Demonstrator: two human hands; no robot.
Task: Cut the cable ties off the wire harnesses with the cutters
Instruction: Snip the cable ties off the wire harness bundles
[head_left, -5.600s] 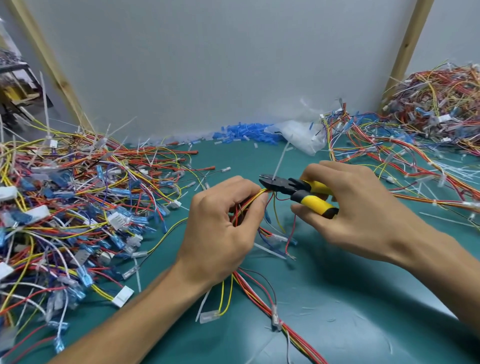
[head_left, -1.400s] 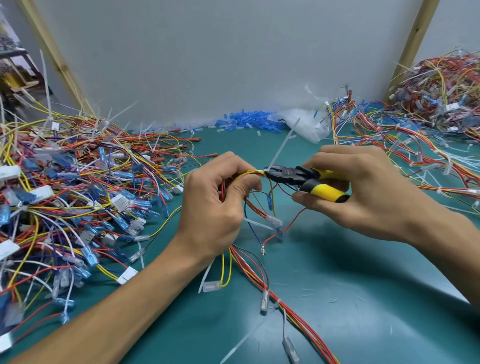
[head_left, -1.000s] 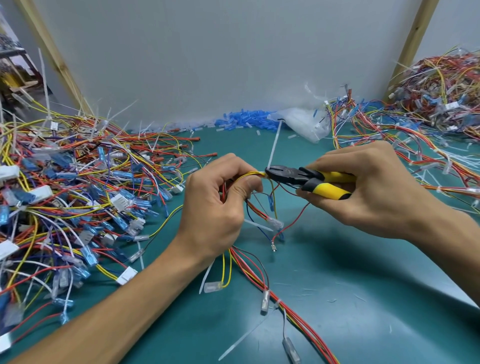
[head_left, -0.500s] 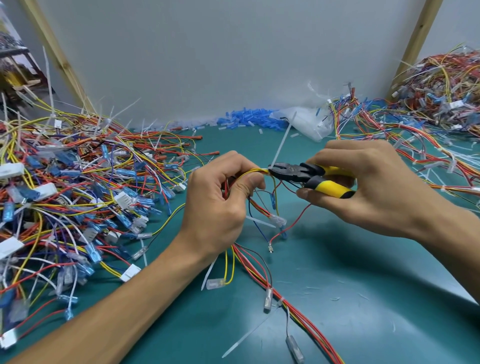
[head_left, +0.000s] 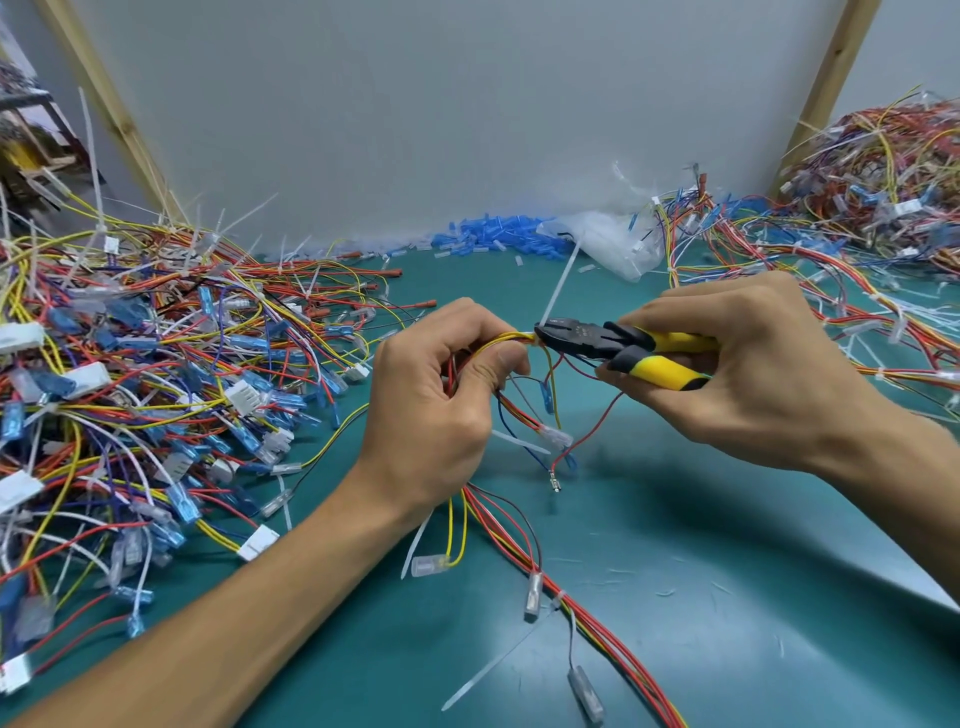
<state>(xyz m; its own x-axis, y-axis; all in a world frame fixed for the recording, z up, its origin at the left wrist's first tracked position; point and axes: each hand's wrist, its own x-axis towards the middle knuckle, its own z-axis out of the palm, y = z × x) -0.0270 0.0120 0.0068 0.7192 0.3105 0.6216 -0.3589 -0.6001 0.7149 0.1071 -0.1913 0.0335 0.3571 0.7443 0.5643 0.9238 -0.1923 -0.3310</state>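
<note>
My left hand (head_left: 441, 410) grips a wire harness (head_left: 524, 514) of red, yellow and blue wires, held up over the green mat. A white cable tie (head_left: 558, 286) sticks up from the bundle just past my left thumb. My right hand (head_left: 748, 364) holds the cutters (head_left: 613, 348) by their yellow and black handles. The black jaws sit at the tie's base, against the yellow wires. The harness trails down past my left wrist toward the near edge.
A big heap of tangled harnesses (head_left: 130, 395) fills the left. More harnesses (head_left: 883, 208) pile at the right back. Blue connector sleeves (head_left: 493, 241) and a clear plastic bag (head_left: 613, 244) lie by the grey wall. Cut tie pieces (head_left: 488, 670) lie on the green mat (head_left: 727, 597).
Both hands have stayed almost still with the cutter jaws at the tie. The tie's free tail has swung slightly between upright and leaning right.
</note>
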